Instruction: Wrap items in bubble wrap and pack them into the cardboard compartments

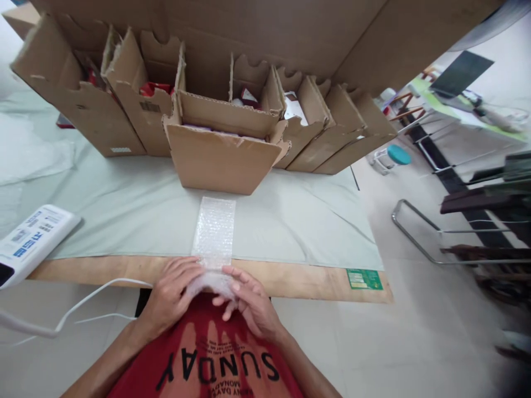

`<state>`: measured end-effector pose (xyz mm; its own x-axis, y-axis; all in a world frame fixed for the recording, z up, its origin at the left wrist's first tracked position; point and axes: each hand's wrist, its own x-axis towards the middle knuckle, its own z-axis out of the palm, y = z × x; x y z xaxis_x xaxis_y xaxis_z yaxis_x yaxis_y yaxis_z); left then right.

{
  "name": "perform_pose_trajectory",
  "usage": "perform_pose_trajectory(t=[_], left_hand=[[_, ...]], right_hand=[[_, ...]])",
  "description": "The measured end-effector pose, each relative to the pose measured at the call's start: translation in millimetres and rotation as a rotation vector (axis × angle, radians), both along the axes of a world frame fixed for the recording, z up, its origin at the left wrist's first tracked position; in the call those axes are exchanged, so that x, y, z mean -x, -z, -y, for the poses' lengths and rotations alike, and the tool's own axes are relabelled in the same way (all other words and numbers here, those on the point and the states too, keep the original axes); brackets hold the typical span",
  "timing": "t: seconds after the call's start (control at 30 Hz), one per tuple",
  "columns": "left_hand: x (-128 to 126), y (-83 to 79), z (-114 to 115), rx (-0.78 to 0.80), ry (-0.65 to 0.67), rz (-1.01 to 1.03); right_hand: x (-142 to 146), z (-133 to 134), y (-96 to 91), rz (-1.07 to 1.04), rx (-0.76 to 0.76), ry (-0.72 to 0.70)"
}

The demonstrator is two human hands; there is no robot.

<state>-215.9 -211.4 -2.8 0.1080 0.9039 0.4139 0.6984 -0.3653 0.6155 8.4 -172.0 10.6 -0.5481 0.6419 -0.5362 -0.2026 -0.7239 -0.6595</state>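
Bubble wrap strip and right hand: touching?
Touching. The head view shows the right hand with fingers on the curled near end of the bubble wrap strip.

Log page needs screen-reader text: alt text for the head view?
A person's left hand and right hand hold the bunched near end of a bubble-wrap strip at a table's wooden edge; the strip runs forward onto pale cloth. Behind stand open cardboard boxes.

Appears to be a small packing workshop; can be recognised by the row of cut cardboard boxes on the cloth-covered counter, and by the bubble wrap lying across its front edge; shows also a tiled floor, a stool and, farther away, an open laptop.
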Motion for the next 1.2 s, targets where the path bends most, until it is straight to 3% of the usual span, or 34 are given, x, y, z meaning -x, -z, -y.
perform_pose_trajectory(t=[0.13,0.23,0.37,0.47,0.53,0.6,0.7,0.77,0.83,0.93,1.03,1.2], left_hand=[[-1.8,-1.1,-17.9,0.23,-0.23,0.155],[-2.2,-2.5,-31.8,0.39,-0.293,0.201],[-4.5,1.7,-47.5,0.443,-0.351,0.166],[-7.2,6.1,-52.4,0.347,-0.39,0.063],[-7.7,5.4,-51.2,0.23,-0.395,-0.023],[-5.7,0.1,-46.8,0.097,-0.38,-0.099],[1.0,-11.3,-38.3,-0.036,-0.235,-0.199],[5.9,-15.5,-35.7,-0.055,-0.096,-0.251],[9.3,-14.4,-38.1,-0.048,-0.04,-0.246],[11.1,-8.1,-50.6,-0.004,-0.116,-0.134],[10.2,-5.6,-66.6,0.162,-0.191,-0.018],[7.1,-5.6,-88.1,0.329,-0.274,0.026]], right_hand=[[-19.0,-21.0,-9.9,0.256,-0.314,-0.049],[-16.8,-38.0,-14.9,0.511,-0.58,-0.051],[1.4,-49.9,-17.3,0.661,-1.105,-0.04],[11.2,-53.9,-11.0,0.677,-1.516,-0.31],[13.9,-56.4,-2.2,0.724,-1.64,-0.5],[14.8,-59.1,7.1,0.774,-1.699,-0.552],[16.3,-65.9,13.9,0.76,-1.728,-0.478],[18.4,-73.9,11.6,0.735,-1.673,-0.453],[20.4,-84.2,6.5,0.707,-1.569,-0.443],[21.2,-98.5,1.8,0.627,-1.389,-0.409],[20.2,-104.3,5.3,0.626,-1.289,-0.349],[19.7,-98.1,10.1,0.876,-1.497,-0.114]])
